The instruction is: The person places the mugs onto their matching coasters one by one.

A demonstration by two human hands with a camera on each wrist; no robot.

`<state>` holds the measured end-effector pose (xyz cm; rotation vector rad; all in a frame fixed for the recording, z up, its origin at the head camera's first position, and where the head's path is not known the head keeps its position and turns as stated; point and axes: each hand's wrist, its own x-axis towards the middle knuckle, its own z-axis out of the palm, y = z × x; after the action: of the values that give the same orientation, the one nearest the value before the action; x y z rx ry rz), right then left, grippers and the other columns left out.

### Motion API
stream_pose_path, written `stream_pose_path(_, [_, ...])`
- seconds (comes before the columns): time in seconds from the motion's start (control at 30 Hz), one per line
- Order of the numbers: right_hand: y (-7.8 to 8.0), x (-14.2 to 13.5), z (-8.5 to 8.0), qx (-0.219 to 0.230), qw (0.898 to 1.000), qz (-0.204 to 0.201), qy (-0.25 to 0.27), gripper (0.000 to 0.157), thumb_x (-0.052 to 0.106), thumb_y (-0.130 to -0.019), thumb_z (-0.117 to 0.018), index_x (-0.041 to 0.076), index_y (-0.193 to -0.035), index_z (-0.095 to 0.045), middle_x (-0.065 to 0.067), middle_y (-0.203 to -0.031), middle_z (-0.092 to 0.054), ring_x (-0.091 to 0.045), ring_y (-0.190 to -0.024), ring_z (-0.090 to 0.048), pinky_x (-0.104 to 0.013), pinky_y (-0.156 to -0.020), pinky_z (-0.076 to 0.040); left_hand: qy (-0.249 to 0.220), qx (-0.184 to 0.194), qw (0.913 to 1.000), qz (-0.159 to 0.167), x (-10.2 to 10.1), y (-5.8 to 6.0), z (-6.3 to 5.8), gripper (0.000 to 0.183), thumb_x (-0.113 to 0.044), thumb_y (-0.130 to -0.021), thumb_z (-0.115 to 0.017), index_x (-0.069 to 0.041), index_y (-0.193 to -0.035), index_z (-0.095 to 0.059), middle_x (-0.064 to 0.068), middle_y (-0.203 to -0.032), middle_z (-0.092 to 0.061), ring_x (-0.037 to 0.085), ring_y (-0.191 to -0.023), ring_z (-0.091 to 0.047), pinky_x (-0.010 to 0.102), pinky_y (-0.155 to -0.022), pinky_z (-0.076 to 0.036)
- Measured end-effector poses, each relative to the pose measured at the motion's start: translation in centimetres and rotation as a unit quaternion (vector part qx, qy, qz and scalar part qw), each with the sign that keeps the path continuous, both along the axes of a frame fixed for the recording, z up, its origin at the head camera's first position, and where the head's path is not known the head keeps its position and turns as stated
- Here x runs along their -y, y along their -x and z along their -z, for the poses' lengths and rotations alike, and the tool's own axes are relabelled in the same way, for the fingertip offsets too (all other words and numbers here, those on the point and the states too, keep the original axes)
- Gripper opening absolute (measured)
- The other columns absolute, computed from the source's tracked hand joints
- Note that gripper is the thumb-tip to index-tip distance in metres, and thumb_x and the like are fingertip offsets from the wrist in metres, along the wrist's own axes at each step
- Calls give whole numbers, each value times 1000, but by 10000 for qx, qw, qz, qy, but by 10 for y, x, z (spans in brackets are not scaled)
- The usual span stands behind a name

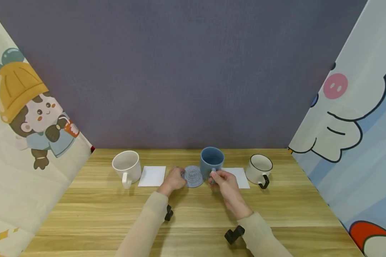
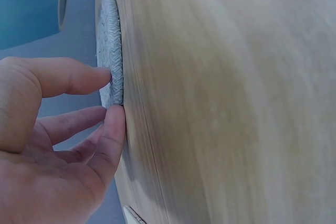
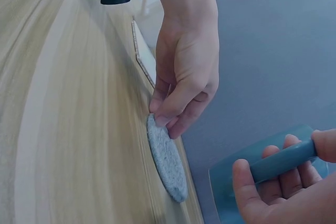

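While the head view flattens the coaster point(image 1: 194, 176), left wrist shows its thickness.

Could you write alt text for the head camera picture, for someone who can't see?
A person's right hand holds a blue mug by its handle while the left hand pinches a round grey coaster on a wooden table. On the left are a white square and a white mug; on the right, another square and a black-rimmed mug.

Woven coaster point(image 1: 193, 176), smooth mug point(image 1: 206, 167), wooden table point(image 1: 196, 228)
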<state>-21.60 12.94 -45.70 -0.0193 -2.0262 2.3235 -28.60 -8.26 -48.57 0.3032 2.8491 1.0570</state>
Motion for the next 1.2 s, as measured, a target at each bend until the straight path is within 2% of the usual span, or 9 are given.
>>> stream_pose_path(0.33, [2,2,-6,-58,9999,22,101,26,6,-100,-61,-20,-102,-60,-11,-80,-65,-21,-79,-65,-46,-83,-59,-26,69,9999,-87,-6,-2,-1,51,4,-76,-71,13,-125,-62,24,-129,-55,39,-121,-52,52,-107,-43])
stream_pose_path(0.5, [2,4,-10,-61,9999,17,143,25,6,-100,-62,-19,-102,-61,-11,-80,-65,-20,-79,-65,-47,-85,-58,-90,114,9999,-94,-8,-1,0,50,3,-77,-72,12,-126,-62,25,-134,-53,42,-128,-48,53,-109,-41])
stream_pose_path(0.6, [3,5,-11,-45,9999,39,116,23,5,-100,-62,-18,-102,-62,-10,-80,-64,-18,-79,-64,-42,-83,-59,-127,178,9997,-92,-9,-1,1,50,2,-79,-72,11,-127,-62,26,-139,-51,43,-133,-45,54,-111,-38])
stream_pose_path(0.77, [3,6,-12,-57,9998,46,169,23,5,-100,-62,-18,-102,-62,-9,-80,-64,-16,-78,-64,-35,-79,-60,-107,128,9998,-61,-10,-1,1,50,1,-79,-73,10,-127,-62,24,-134,-53,41,-126,-49,53,-109,-41])
stream_pose_path(1.0, [6,9,-12,2,9996,76,276,21,4,-100,-62,-16,-101,-62,-8,-79,-64,-16,-77,-64,-50,-87,-57,-118,62,9999,-56,-12,-2,1,51,0,-77,-74,11,-125,-63,21,-123,-55,36,-114,-55,51,-103,-46])
stream_pose_path(1.2, [8,12,-10,9,9996,35,265,21,5,-100,-62,-16,-100,-63,-8,-79,-64,-17,-77,-63,-50,-86,-58,-128,-43,9999,-60,-14,-1,1,49,0,-75,-74,11,-122,-64,22,-121,-56,37,-112,-56,51,-102,-47])
